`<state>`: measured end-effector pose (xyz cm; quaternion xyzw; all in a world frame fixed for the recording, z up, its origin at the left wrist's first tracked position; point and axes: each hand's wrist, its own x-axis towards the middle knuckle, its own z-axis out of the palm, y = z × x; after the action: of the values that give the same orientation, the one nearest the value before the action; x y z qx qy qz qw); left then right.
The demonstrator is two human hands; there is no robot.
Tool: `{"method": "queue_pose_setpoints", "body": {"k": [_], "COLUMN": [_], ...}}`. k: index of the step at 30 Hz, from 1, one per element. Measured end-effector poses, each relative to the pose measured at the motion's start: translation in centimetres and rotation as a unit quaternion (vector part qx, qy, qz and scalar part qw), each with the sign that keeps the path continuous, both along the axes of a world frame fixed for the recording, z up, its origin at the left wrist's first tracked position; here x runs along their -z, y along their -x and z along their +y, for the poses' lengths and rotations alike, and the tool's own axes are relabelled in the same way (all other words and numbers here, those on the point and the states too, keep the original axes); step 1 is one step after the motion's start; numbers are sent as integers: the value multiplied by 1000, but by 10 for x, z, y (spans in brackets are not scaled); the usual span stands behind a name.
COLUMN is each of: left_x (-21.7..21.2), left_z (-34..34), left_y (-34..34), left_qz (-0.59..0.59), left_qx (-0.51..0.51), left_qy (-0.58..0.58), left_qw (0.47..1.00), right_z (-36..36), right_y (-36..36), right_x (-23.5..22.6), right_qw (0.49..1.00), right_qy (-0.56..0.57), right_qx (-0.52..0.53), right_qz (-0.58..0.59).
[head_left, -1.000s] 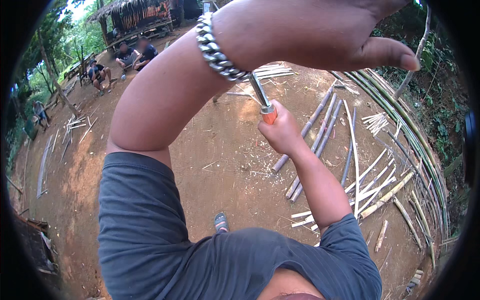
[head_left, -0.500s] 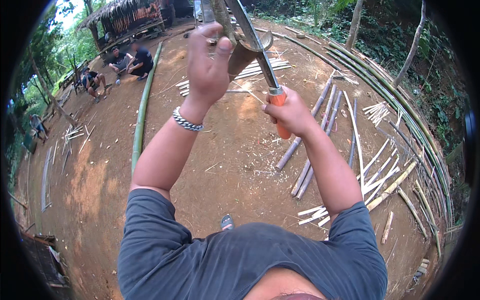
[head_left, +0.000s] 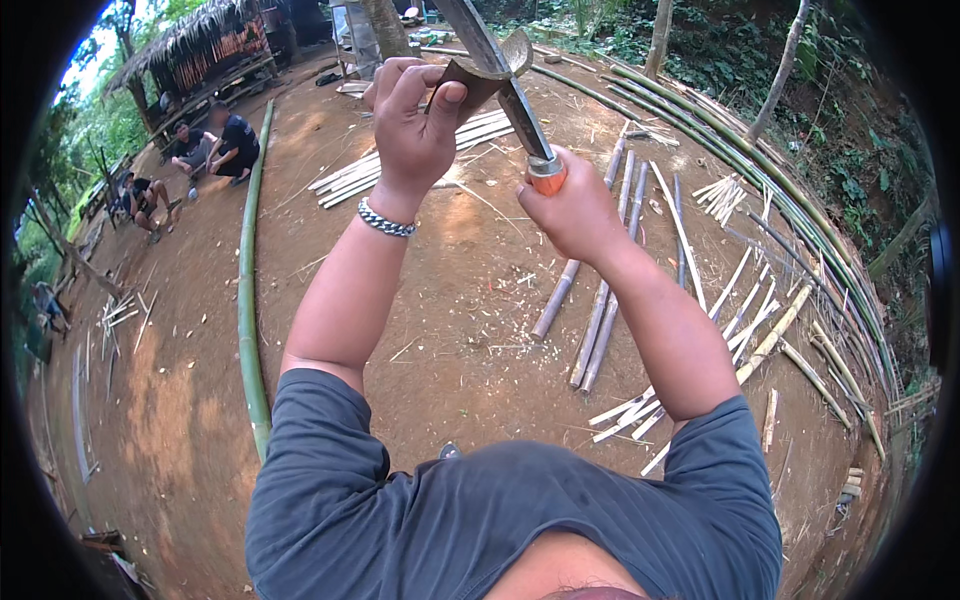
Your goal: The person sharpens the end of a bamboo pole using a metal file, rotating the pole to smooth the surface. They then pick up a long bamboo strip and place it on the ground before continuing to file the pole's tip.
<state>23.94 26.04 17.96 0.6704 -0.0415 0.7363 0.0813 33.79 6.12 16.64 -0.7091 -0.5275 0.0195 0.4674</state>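
Observation:
In my right hand [head_left: 572,205] is a machete [head_left: 522,118], gripped by its orange handle with a metal collar. Its long dark blade points up and away to the left, past the top edge of the picture. My left hand [head_left: 413,128], with a braided bracelet at the wrist, has its fingers curled on the near end of a curved brown piece [head_left: 468,88], hollow like split bamboo. The blade crosses this piece near its pale far end; whether it cuts into it or only lies against it, I cannot tell.
A long green bamboo pole [head_left: 250,270] lies on the dirt at left. Pale split strips [head_left: 480,132] lie ahead, dark poles [head_left: 597,320] at right, more green poles [head_left: 700,130] along the edge. A tree trunk [head_left: 385,28] stands ahead. Several people [head_left: 235,145] sit near a thatched hut [head_left: 190,65].
My left hand, raised with its fingers apart before, has closed on the brown piece. My right hand with the machete has shifted slightly up, and the view has turned a little to the right.

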Motion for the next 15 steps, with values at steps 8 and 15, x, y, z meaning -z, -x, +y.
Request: {"method": "queue_pose_setpoints", "body": {"k": [8,15], "left_x": [-16,-16], "left_z": [12,9], "left_y": [-18,-21], "left_qz": [-7,31], "left_qx": [6,-33], "left_qy": [20,9], "left_qw": [1000,999], "right_z": [19,13], "right_y": [-37,-69], "right_x": [-23,-78], "right_qw": [994,927], "right_qy": [-4,57], "right_qx": [38,132], "right_qz": [-105,-345]}}
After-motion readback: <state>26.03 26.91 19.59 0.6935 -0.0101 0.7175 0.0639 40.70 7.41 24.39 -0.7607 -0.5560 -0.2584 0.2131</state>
